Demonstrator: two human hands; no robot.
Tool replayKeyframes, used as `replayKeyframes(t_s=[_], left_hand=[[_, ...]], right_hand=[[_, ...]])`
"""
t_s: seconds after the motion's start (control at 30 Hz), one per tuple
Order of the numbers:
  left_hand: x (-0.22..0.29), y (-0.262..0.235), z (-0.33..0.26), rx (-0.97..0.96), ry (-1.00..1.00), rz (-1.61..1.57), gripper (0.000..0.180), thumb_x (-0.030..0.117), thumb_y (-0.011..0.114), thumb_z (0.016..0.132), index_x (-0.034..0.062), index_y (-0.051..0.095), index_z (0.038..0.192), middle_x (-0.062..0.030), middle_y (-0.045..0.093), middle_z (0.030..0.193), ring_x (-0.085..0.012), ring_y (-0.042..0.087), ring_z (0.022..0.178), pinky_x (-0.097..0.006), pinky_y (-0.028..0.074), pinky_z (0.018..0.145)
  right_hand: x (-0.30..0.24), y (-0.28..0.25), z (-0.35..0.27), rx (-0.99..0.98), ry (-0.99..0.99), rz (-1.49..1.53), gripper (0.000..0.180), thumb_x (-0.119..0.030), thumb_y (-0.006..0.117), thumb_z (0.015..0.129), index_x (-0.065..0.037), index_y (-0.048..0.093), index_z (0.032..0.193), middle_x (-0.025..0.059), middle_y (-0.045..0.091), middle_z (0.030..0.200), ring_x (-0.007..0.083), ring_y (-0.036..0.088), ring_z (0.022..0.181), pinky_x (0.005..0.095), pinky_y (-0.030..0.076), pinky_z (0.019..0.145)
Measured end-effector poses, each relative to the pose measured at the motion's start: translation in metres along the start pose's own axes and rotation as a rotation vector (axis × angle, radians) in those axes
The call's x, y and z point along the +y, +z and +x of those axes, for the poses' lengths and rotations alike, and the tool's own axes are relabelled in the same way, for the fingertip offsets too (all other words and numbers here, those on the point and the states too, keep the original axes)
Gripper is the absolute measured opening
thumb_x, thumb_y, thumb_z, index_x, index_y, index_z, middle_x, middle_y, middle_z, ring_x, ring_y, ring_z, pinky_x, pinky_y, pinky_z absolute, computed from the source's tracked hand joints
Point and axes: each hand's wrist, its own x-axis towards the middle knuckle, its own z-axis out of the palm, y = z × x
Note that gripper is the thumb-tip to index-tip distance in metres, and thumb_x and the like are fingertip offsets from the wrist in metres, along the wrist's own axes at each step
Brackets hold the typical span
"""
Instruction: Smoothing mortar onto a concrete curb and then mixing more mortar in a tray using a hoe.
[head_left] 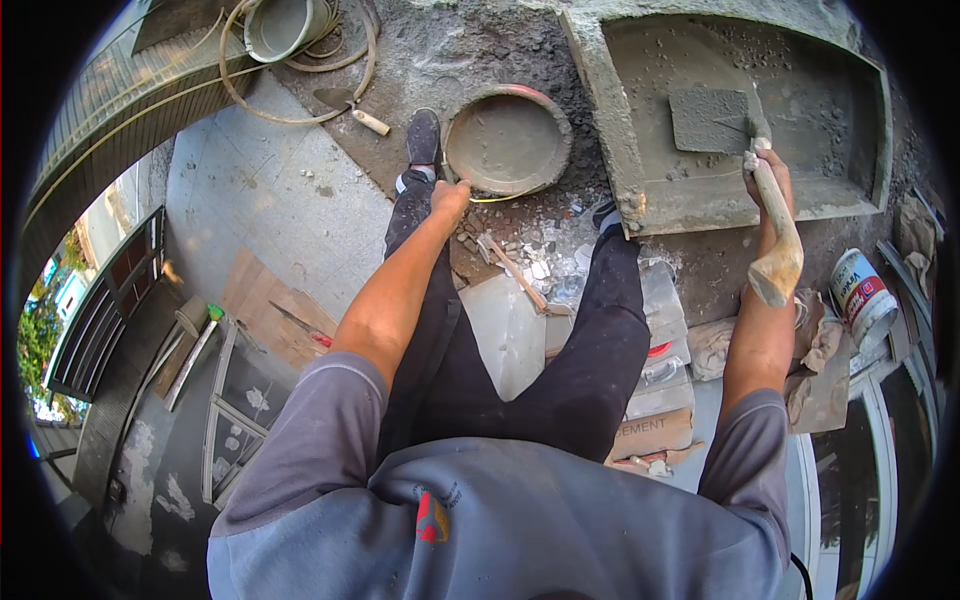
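My right hand (768, 178) is wrapped round the pale wooden handle (778, 240) of a hoe. The hoe's mortar-caked square blade (706, 120) lies inside the large rectangular mixing trough (622, 150) at the far right. Wet grey mortar smears the trough's floor, with loose lumps along its sides. My left hand (452, 198) is closed on the near left rim of a round, shallow basin (512, 165), which rests on the ground left of the trough. A thin grey coat covers the basin's inside, and some red shows at its far rim.
A trowel (352, 108), a coiled hose (362, 75) and a bucket (280, 28) are at the far left. Rubble and a wooden stick (512, 272) lie between my feet. Cement bags (655, 435) are by my right leg; a white pail (862, 295) stands farther right.
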Motion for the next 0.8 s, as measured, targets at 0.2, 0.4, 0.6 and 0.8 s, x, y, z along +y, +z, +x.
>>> replayKeyframes(t_s=[0.2,0.4,0.6,0.8], left_hand=[[-0.020,0.007,0.067,-0.001,-0.017,-0.174,0.100,0.023,0.075,0.081,-0.0097,0.016,0.154,-0.0282,0.030,0.158,-0.0352,0.037,0.145,-0.039,0.033,0.116],[-0.022,0.007,0.061,-0.236,0.062,-0.299,0.097,0.023,0.079,0.079,0.0009,0.024,0.156,-0.0220,0.034,0.157,-0.0340,0.038,0.143,-0.040,0.031,0.117],[-0.036,0.001,0.075,0.012,0.047,-0.200,0.097,0.018,0.077,0.079,-0.0059,0.021,0.154,-0.0249,0.032,0.158,-0.0331,0.035,0.145,-0.040,0.029,0.118],[-0.018,0.029,0.046,0.058,-0.053,-0.244,0.076,0.025,0.072,0.082,-0.0088,0.039,0.142,-0.0286,0.049,0.141,-0.0370,0.048,0.134,-0.039,0.038,0.112]], right_hand=[[-0.007,-0.035,0.039,-0.176,0.169,0.238,0.027,-0.015,0.057,0.099,0.010,0.058,0.109,0.0178,0.065,0.081,0.0225,0.064,0.065,0.0292,0.058,0.060],[0.016,-0.041,-0.018,0.016,0.011,-0.017,0.044,-0.035,0.055,0.103,0.004,0.058,0.122,0.0144,0.069,0.092,0.0207,0.066,0.069,0.0297,0.059,0.067],[0.071,-0.019,-0.118,0.276,0.091,-0.267,0.046,-0.042,0.060,0.098,-0.005,0.057,0.127,0.0088,0.069,0.086,0.0164,0.065,0.067,0.0313,0.058,0.062],[0.133,-0.041,-0.193,0.429,0.196,-0.353,0.039,-0.037,0.061,0.097,-0.006,0.060,0.122,0.0084,0.069,0.080,0.0164,0.064,0.060,0.0312,0.057,0.053]])
